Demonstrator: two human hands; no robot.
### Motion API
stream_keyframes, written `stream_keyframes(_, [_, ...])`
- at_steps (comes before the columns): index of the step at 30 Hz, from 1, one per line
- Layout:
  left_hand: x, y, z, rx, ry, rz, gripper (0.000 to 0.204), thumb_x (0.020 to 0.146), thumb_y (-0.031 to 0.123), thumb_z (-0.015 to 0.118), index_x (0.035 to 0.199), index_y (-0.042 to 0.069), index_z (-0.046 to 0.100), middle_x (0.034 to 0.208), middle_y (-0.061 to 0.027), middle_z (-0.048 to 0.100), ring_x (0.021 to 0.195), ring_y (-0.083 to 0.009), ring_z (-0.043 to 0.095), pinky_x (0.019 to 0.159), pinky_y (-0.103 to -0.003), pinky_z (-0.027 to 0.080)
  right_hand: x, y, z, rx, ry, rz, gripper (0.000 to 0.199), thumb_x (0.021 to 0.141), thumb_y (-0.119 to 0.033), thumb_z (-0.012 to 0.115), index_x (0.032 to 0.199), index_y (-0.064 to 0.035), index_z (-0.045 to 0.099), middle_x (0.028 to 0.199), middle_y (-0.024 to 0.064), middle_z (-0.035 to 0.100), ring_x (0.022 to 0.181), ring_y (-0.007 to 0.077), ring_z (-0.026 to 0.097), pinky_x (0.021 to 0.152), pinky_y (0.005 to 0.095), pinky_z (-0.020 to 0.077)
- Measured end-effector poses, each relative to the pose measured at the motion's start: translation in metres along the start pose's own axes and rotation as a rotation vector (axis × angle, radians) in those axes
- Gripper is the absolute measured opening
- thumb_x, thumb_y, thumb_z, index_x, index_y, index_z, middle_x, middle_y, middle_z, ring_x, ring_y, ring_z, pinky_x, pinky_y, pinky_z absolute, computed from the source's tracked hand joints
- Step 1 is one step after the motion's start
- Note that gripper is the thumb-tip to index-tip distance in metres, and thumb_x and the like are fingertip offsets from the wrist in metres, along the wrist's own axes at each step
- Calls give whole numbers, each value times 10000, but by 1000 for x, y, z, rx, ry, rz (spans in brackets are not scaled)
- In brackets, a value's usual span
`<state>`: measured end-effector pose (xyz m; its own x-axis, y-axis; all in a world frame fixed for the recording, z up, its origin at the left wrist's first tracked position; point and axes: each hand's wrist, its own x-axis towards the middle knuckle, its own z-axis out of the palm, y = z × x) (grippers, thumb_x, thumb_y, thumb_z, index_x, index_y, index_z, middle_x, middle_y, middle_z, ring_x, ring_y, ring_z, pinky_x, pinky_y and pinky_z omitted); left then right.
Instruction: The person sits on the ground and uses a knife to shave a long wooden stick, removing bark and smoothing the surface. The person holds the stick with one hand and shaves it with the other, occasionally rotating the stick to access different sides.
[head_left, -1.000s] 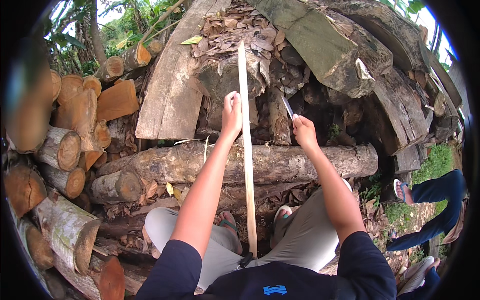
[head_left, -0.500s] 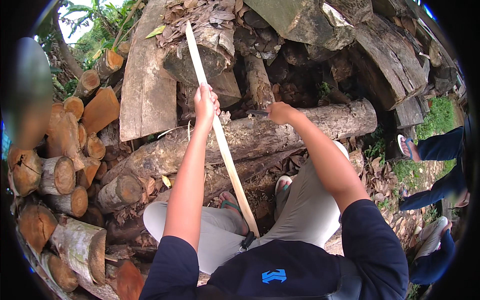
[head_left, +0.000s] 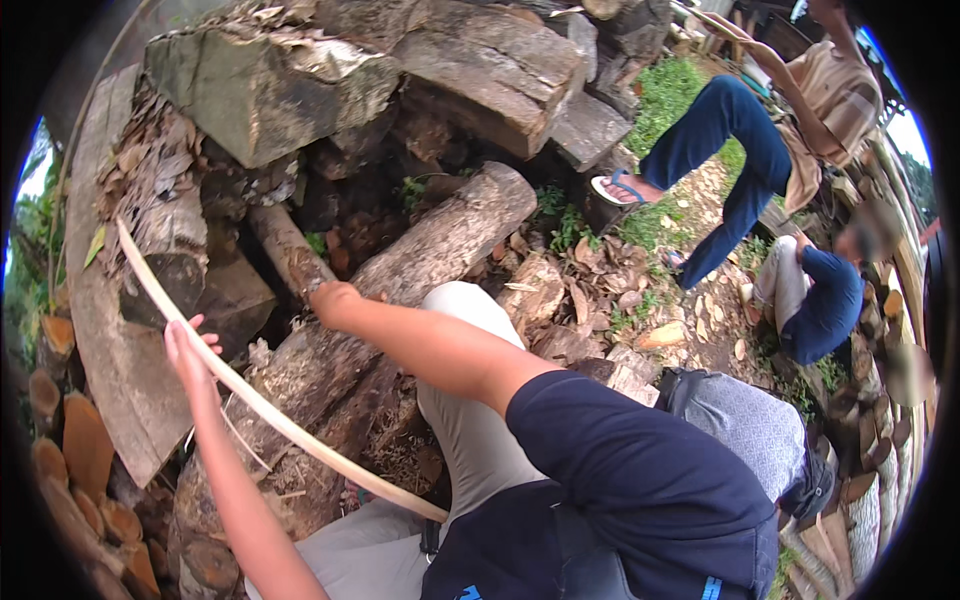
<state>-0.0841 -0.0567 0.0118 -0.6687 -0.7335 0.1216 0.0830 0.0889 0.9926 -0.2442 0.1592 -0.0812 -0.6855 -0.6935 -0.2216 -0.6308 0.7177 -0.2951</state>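
Note:
A long, pale wooden strip (head_left: pixel 270 408) slants from the far left down to my lap. My left hand (head_left: pixel 190 355) is around its upper part, with some fingers lifted loosely off it. Thin peeled shavings (head_left: pixel 245 438) hang beside the strip. To the right, my right hand (head_left: pixel 335 303) is closed in a fist over the thick log (head_left: pixel 440 240). The earlier frame shows a dark, narrow knife blade sticking out of this fist; now the blade can hardly be made out. My knees, in light trousers, straddle the lower end of the strip.
Large weathered timber blocks (head_left: pixel 265 90) and a broad plank (head_left: pixel 100 270) lie beyond the log. Cut logs (head_left: pixel 85 450) are stacked at the left. At the right, one person (head_left: pixel 730 150) sits in jeans and another (head_left: pixel 825 300) crouches; a grey backpack (head_left: pixel 740 425) is behind me.
The view has swung to the right, bringing the other people further in. My left hand's fingers have loosened on the strip. The knife blade has become hard to see.

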Motion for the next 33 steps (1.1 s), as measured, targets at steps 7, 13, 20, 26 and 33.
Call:
stream_keyframes(7, [92,5,-28,66,-49,105,462,1088,385,540,1406,51,533,1353,-61,631,1051,-152,628,802,-295,523,5,6,1,64,56,3,353,812,-142,786,1155,-57,771,1233,122,741,1113,284,731,829,428,627])
stream_keyframes(13, [66,12,0,-49,67,149,434,1112,347,493,1460,95,429,1152,-12,545,648,-49,421,493,-198,351,7,17,4,72,32,20,338,782,-112,793,1115,-49,787,1198,139,750,1092,289,738,816,430,629])
stream_keyframes(20, [36,49,15,-127,47,122,534,1107,355,501,1581,152,362,1141,-5,545,627,-32,412,470,-191,334,5,11,-12,131,5,10,339,769,-115,800,1097,-31,790,1164,144,761,1072,290,744,807,428,629])
stream_keyframes(26, [15,57,15,-92,63,178,459,1114,414,459,1439,95,523,1037,10,525,571,-35,416,444,-202,335,5,3,-17,74,53,-37,297,839,-97,742,1130,-50,774,1179,179,747,1080,323,740,860,432,618])
stream_keyframes(33, [-10,92,39,-267,-66,-12,345,1117,461,406,1109,122,472,728,31,448,457,-46,367,401,-221,321,1,28,-29,71,15,-20,350,818,-1,694,1147,-110,738,1221,194,706,1145,385,681,940,477,578])
